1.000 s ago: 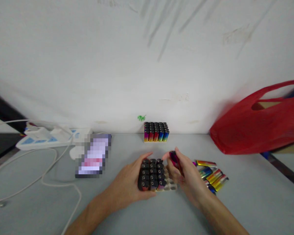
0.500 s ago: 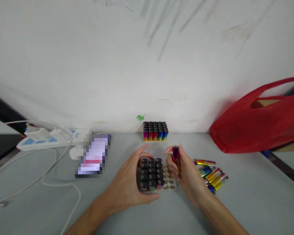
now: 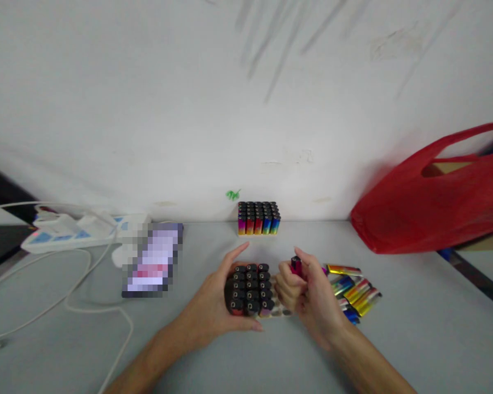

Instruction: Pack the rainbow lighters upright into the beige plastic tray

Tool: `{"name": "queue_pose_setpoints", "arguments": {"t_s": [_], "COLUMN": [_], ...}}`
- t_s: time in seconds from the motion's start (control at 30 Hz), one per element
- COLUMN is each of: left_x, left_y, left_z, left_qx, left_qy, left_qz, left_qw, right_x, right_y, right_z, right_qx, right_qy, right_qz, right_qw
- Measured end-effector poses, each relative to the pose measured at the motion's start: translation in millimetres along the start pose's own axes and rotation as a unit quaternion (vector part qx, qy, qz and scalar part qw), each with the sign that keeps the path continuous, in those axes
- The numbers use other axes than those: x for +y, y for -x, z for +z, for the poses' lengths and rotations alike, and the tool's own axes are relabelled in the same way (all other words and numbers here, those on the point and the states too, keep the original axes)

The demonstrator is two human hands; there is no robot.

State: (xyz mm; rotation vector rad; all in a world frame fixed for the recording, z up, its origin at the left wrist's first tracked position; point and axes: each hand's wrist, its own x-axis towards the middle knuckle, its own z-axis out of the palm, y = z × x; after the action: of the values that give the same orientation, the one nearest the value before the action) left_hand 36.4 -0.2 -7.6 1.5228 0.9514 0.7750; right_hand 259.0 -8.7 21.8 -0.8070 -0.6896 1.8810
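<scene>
My right hand (image 3: pixel 307 290) is closed around a lighter (image 3: pixel 296 266) with a pinkish-purple body, held upright with its dark top showing; the thumb is raised beside that top. Just left of it, several black-topped lighters (image 3: pixel 251 285) stand in rows in a pale tray (image 3: pixel 276 313). Bare sockets show on the tray's right side, partly covered by my right fingers. Cupped around the tray's left side is my left hand (image 3: pixel 211 298), thumb along the front and index finger stretched out behind. Several loose shiny lighters (image 3: pixel 357 293) lie right of my right hand.
A full block of colourful lighters (image 3: pixel 258 219) stands near the wall. To the left are a phone (image 3: pixel 154 260), a white power strip (image 3: pixel 74 235) and loose white cables (image 3: pixel 88 279). A red bag (image 3: pixel 427 197) leans at the right.
My right fingers have curled tighter around the lighter, which sits lower in the hand. My left hand stays around the tray. The view has shifted slightly.
</scene>
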Motion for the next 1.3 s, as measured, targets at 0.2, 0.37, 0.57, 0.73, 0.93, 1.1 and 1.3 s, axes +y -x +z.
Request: {"name": "queue_pose_setpoints", "arguments": {"t_s": [0.2, 0.37, 0.57, 0.73, 0.93, 1.1, 1.3], "left_x": [0.9, 3.9, 6.0, 8.1, 8.3, 7.6, 9.6], "left_y": [-0.9, -0.6, -0.2, -0.1, -0.5, -0.9, -0.4], "left_z": [0.7, 2.4, 1.6, 0.9, 1.8, 2.1, 1.8], "left_qx": [-0.005, -0.002, -0.004, -0.010, -0.006, -0.006, -0.008], "left_qy": [0.007, 0.005, -0.019, -0.039, -0.053, -0.049, -0.060], "left_qz": [-0.014, -0.024, -0.016, -0.012, -0.010, -0.016, -0.010], "left_qw": [1.000, 1.000, 1.000, 0.999, 0.999, 0.999, 0.998], "right_x": [3.9, 5.2, 5.2, 3.9, 2.6, 3.4, 5.8], "right_y": [-0.8, 0.5, -0.7, -2.7, -2.9, -2.2, -3.0], "right_z": [-0.5, 1.0, -1.4, -6.9, -6.3, -5.9, -5.5], "right_qx": [0.012, -0.011, 0.016, 0.012, 0.004, 0.007, 0.016], "right_qy": [-0.012, 0.006, 0.015, 0.008, -0.004, 0.006, 0.019], "right_qz": [-0.001, 0.012, 0.016, 0.014, 0.018, 0.011, 0.006], "right_qw": [1.000, 1.000, 1.000, 1.000, 1.000, 1.000, 1.000]}}
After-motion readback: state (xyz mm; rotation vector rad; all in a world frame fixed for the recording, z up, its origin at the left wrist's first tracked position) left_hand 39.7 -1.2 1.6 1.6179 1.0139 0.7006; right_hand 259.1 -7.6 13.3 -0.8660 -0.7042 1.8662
